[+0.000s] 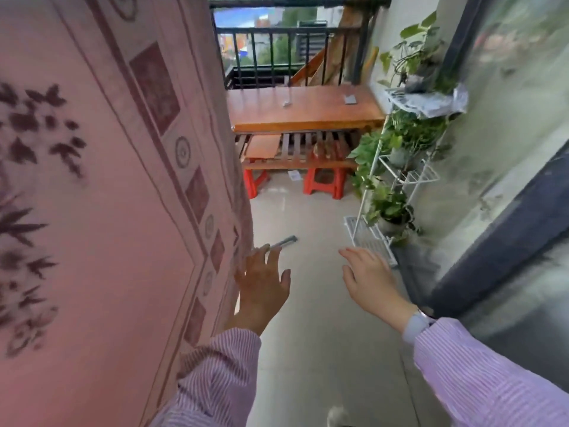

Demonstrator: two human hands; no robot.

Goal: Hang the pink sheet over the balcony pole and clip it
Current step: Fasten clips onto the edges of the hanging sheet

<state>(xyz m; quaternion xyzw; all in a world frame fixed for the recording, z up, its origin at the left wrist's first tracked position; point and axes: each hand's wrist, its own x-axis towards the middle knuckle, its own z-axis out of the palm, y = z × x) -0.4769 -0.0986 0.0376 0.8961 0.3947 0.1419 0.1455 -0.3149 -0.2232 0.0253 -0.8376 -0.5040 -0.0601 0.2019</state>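
The pink sheet with dark floral and square patterns hangs down the whole left side; its top and whatever carries it are out of view. My left hand is at the sheet's right edge, fingers spread, touching the fabric. A thin grey clip-like piece sticks out past its fingertips; I cannot tell whether the hand holds it or it lies on the floor. My right hand hovers open over the floor with nothing in it, apart from the sheet. A dark horizontal bar runs across the top above the railing.
A wooden table stands ahead with two small items on it and red stools beneath. A white plant rack with potted greens lines the right wall. Black balcony railing closes the far end. Glass door on the right.
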